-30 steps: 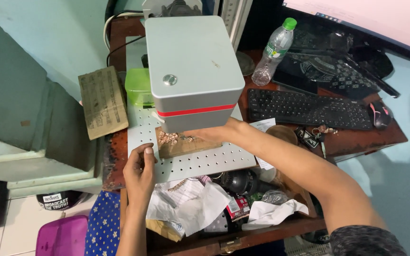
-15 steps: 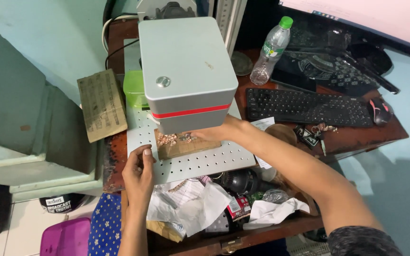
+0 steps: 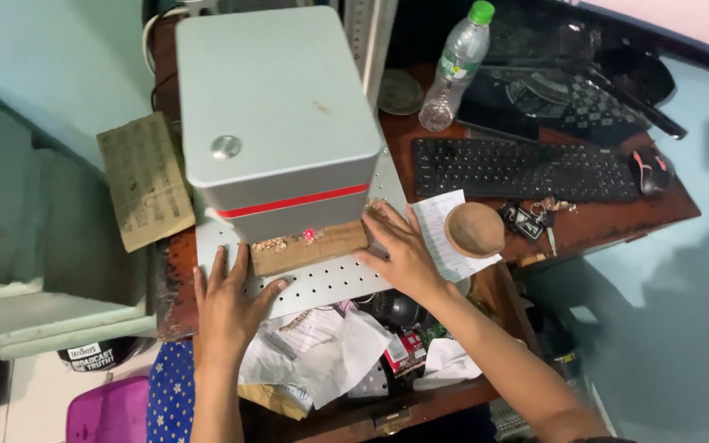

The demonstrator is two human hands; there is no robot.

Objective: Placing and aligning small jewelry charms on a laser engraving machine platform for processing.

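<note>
A wooden block (image 3: 309,246) lies on a perforated metal plate (image 3: 330,283), under the front edge of a grey box machine (image 3: 276,115) with a red stripe. A small red light dot (image 3: 308,235) shows on the block's top. My left hand (image 3: 227,308) lies flat on the plate with its fingers spread, fingertips against the block's left end. My right hand (image 3: 400,246) grips the block's right end, fingers over the top.
A black keyboard (image 3: 527,168), a mouse (image 3: 650,168), a plastic bottle (image 3: 457,66) and a wooden bowl (image 3: 474,230) on paper sit to the right. An engraved wooden board (image 3: 145,180) leans at the left. Crumpled papers (image 3: 330,353) fill the near edge.
My head has come closer and the machine fills more of the view. Both hands stay at the block's ends. A red light dot now shows on the block.
</note>
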